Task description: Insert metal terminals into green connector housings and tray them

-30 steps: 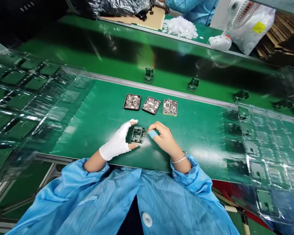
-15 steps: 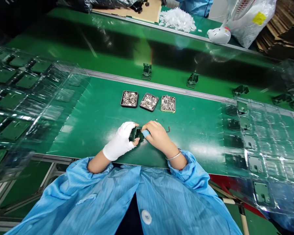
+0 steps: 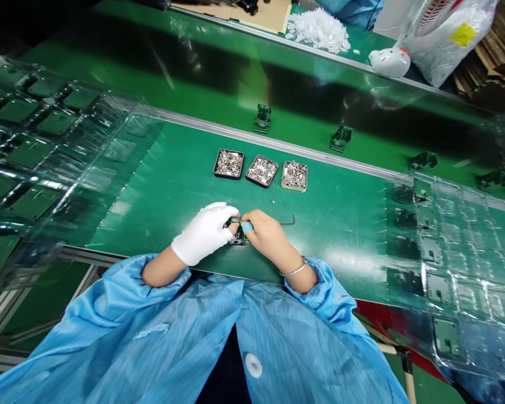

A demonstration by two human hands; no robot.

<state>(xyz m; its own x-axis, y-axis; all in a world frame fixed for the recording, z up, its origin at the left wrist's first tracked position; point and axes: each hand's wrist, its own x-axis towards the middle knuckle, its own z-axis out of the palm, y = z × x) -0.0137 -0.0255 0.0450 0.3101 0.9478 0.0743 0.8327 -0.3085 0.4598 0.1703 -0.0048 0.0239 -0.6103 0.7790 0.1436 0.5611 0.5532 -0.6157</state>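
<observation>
My left hand (image 3: pixel 204 234), in a white glove with bare fingertips, is closed on a small green circuit board assembly (image 3: pixel 238 238) low over the green work mat. My right hand (image 3: pixel 270 238), with a blue finger cover, pinches at the board's upper right side. Whatever lies between its fingertips is hidden. Just beyond the hands, a tiny metal piece (image 3: pixel 273 201) lies on the mat. An L-shaped hex key (image 3: pixel 293 220) rests to the right of my right hand. Three shallow trays, a left (image 3: pixel 215 170), a middle (image 3: pixel 248 176) and a right one (image 3: pixel 283 186), hold small silvery metal parts.
Clear plastic blister trays with boards are stacked at the left (image 3: pixel 67 168) and right (image 3: pixel 467 247). Behind a metal rail (image 3: pixel 227 133), several board assemblies stand on a green strip, one (image 3: pixel 262 118) straight ahead. White plastic pieces (image 3: pixel 317 31) and a small fan (image 3: pixel 389 62) sit farther back.
The view has shifted slightly. The board has tilted in my hands, and my left fingers now cover more of its top. More of the hex key shows beside my right hand.
</observation>
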